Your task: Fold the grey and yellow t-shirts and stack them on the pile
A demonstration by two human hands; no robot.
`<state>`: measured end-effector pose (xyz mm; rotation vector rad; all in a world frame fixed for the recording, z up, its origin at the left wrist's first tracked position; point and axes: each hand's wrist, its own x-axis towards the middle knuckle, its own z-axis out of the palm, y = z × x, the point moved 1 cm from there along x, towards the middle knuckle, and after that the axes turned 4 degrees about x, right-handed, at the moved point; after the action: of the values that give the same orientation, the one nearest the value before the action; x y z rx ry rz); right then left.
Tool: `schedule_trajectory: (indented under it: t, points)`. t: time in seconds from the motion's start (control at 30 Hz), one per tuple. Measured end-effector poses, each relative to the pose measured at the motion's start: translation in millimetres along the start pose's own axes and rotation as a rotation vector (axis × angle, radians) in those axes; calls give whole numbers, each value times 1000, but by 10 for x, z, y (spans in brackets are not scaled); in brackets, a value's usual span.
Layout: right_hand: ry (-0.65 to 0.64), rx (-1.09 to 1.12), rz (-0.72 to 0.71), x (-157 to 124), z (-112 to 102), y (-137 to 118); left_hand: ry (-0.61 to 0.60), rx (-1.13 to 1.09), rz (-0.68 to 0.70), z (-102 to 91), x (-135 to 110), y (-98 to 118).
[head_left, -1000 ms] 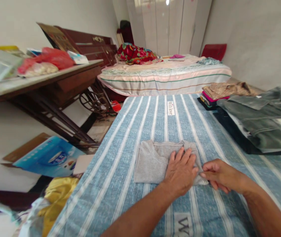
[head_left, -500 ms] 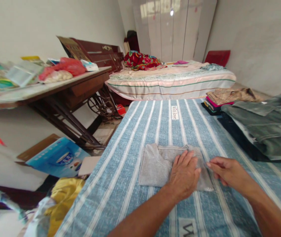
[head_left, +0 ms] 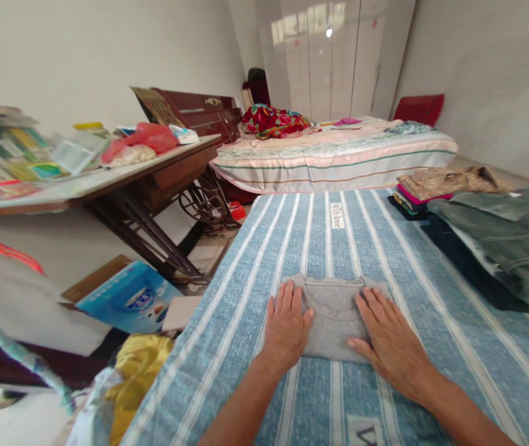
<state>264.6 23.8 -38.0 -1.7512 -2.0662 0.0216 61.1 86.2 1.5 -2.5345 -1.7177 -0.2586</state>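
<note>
A small folded grey garment (head_left: 334, 313) lies on the blue-and-white striped bedsheet (head_left: 329, 241) in front of me. My left hand (head_left: 287, 325) rests flat on the garment's left side, fingers stretched forward. On its right side my right hand (head_left: 388, 334) lies flat too, fingers spread. Both palms press down on the cloth and hold nothing.
A stack of folded clothes (head_left: 492, 241), grey-green on top, sits on the bed at right, with a smaller pile (head_left: 436, 186) behind it. A wooden sewing-machine table (head_left: 144, 179) with clutter stands left. A blue box (head_left: 127, 297) and yellow bag (head_left: 137, 365) lie on the floor. Another bed (head_left: 334, 155) is beyond.
My left hand slid from the garment's right part to its left side. My right hand let go of the pinched right edge and now lies flat on the cloth.
</note>
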Motion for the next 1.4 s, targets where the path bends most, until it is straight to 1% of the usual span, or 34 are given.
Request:
schedule_trajectory:
  t: [0.07,0.17,0.3,0.43,0.57,0.73,0.93,1.07,1.13,1.2,1.27,1.4]
  points:
    - [-33,-12,18,-30,44,22,-57,47,-30,23,-45,11]
    - [-54,-18,36,-46,66,28,-117,63,-55,19,-41,21]
    - [-58,-19,34,-41,73,19,-124,53,-68,17,-24,15]
    - [-50,-13,29,-37,68,21,-91,11,-65,29,-40,-1]
    - [-55,-6,36,-36,57,18,-59,-99,-83,52,-46,-52]
    - [-64,-2,48,-27,48,7,33,-230,-112,133,-24,-156]
    - [-69,-11,51,-30,53,12,161,-249,-63,224,-13,-203]
    - [-63,-13,52,-31,42,9,213,-290,-67,214,6,-244]
    - [-63,-11,48,-32,36,6,254,-331,-99,176,20,-296]
    - [-64,-10,44,-33,32,6,275,-367,-159,128,29,-356]
    - [-65,-9,46,-33,32,9,264,-409,-231,80,30,-403]
    - [-58,-11,43,-35,36,17,190,-503,-368,14,23,-433]
